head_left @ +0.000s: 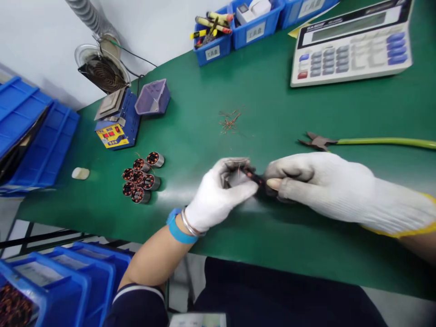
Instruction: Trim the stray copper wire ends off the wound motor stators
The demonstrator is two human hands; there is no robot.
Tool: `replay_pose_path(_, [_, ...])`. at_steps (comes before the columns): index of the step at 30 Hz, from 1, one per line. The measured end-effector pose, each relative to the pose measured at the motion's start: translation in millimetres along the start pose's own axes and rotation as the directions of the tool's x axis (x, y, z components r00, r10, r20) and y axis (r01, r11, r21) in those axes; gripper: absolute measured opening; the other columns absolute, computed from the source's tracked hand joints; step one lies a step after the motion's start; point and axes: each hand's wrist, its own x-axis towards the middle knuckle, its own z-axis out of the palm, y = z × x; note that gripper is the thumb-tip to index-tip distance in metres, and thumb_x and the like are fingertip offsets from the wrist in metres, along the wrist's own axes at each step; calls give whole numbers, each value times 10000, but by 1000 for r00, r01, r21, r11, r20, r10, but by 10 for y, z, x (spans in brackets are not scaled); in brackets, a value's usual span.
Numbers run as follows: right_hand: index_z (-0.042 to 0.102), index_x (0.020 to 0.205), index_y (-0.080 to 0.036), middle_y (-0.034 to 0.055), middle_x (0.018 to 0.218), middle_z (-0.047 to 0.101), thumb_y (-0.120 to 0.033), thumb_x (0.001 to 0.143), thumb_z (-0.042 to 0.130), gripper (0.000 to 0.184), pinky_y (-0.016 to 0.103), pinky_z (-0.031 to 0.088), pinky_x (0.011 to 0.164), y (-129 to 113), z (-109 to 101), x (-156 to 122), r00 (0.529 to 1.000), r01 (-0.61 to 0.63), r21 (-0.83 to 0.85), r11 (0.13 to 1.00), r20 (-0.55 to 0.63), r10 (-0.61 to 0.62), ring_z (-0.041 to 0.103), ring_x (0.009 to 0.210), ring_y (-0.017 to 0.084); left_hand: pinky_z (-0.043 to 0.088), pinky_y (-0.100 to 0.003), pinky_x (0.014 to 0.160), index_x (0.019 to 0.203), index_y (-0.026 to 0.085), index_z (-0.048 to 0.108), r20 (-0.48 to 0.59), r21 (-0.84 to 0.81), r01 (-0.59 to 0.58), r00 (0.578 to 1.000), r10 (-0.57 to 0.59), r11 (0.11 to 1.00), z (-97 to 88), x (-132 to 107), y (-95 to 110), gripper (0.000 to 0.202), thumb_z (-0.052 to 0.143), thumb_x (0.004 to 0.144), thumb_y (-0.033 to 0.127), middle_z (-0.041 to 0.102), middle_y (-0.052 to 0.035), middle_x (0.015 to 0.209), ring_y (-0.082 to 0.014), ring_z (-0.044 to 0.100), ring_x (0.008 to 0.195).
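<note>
Both of my gloved hands meet over the middle of the table. Between them is a small dark motor winding part (256,178) with copper wire showing on it. My left hand (226,190) curls around its left end, thumb and fingers closed on it, and a thin wire end sticks up there. At the other end, my right hand (303,179) pinches the part between thumb and bent fingers. Much of the part is hidden by the gloves. Cutting pliers (320,141) with green handles lie just beyond my right hand, jaws pointing left.
Several metal cylinders with copper windings (150,181) stand grouped at left. Copper wire scraps (230,121) lie beyond my hands. Farther back are a blue device (117,125), a purple bin (153,97), a blue tool box (213,50) and a large calculator (350,50). Blue crates (57,141) stand left.
</note>
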Motion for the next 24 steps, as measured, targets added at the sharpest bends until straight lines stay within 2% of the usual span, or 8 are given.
replay_pose_path(3, [589,686,-194,21,553,525,-666,760,577,478,274,302,472,4,8,8,998,-41,69,997,57,37,411,515,122,591,-388,944,834,201,593,-181,-131,-203,967,178,970,17,-9,10,373,772,776,522,694,-47,991,-218,705,1018])
replay_pose_path(5, [589,686,-191,25,556,526,-684,743,582,496,278,316,475,21,22,16,998,-37,74,997,62,32,423,521,129,632,-384,736,885,201,600,-31,-157,103,994,-109,982,5,2,34,410,702,823,593,681,-50,929,-226,725,868])
replay_pose_path(7, [612,713,-187,33,582,557,-680,743,588,495,279,343,489,44,35,23,999,-28,36,999,18,27,449,537,135,596,-340,563,930,193,627,158,-43,366,921,-356,929,-14,10,69,421,749,794,573,674,-43,859,-209,703,705])
replay_pose_path(12, [621,761,-189,43,622,597,-689,759,566,503,285,379,502,39,47,11,997,-66,126,990,53,60,489,537,140,608,-400,914,722,204,612,-76,-231,-73,996,57,970,-43,1,142,345,740,815,511,706,-31,885,-221,713,994])
replay_pose_path(14, [617,751,-193,47,641,605,-670,784,543,484,296,401,525,19,49,3,997,-47,97,994,71,41,509,559,148,600,-430,925,714,202,592,-48,-221,-33,999,23,975,-49,13,138,374,653,868,537,703,-35,873,-231,713,1005])
replay_pose_path(17, [623,713,-208,46,649,616,-613,836,492,443,310,410,553,37,48,2,999,45,-108,993,32,-41,535,593,165,594,-389,832,904,190,660,230,199,132,957,-177,971,-52,36,105,267,701,816,439,717,-39,885,-216,704,882])
replay_pose_path(20, [654,743,-225,54,750,688,-553,848,466,392,315,440,593,109,44,25,996,82,-275,958,-20,-91,608,679,193,575,-391,866,978,195,688,272,644,-134,961,-61,753,-61,48,58,264,727,767,349,740,-45,950,-232,695,903])
replay_pose_path(24, [692,818,-243,44,840,729,-507,848,456,355,303,416,579,223,41,94,1000,-13,-468,884,-18,5,642,722,206,551,-452,961,940,219,714,282,856,-336,941,189,394,-111,100,-53,245,722,756,380,755,-64,991,-273,700,979])
